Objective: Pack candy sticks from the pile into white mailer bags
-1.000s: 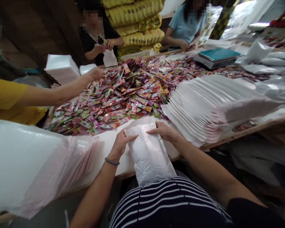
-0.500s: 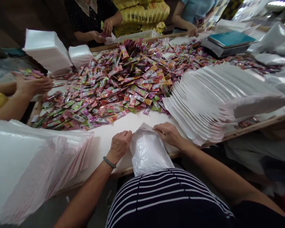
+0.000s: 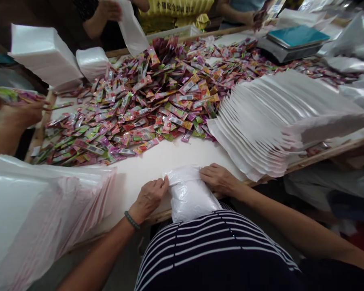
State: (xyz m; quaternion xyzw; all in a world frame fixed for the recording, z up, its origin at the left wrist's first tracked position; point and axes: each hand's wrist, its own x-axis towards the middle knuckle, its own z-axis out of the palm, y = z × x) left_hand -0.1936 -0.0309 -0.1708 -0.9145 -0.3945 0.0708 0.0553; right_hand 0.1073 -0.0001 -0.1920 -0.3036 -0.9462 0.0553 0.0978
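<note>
A white, shiny plastic bag [image 3: 191,198] lies at the table's front edge, against my striped shirt. Its far end is folded over into a flap. My left hand [image 3: 151,197] pinches the left end of the fold between thumb and fingers. At the fold's right end, my right hand [image 3: 219,179] grips the other corner, with its fingers curled and partly hidden. The bag looks filled, but its contents do not show. Just beyond it spreads a big heap of small colourful printed sachets [image 3: 157,109].
White bags fan out in a stack [image 3: 273,117] on the right; another stack [image 3: 27,210] stands at left. Behind are white piles [image 3: 45,52], a scale [image 3: 294,42] and a basket [image 3: 178,33]. Co-workers' hands are at the left [image 3: 21,117] and far side [image 3: 107,11].
The bag's far end, pointed up and open before, is now folded down toward me. Both hands moved slightly nearer. Across the table, a co-worker has lifted a white bag.
</note>
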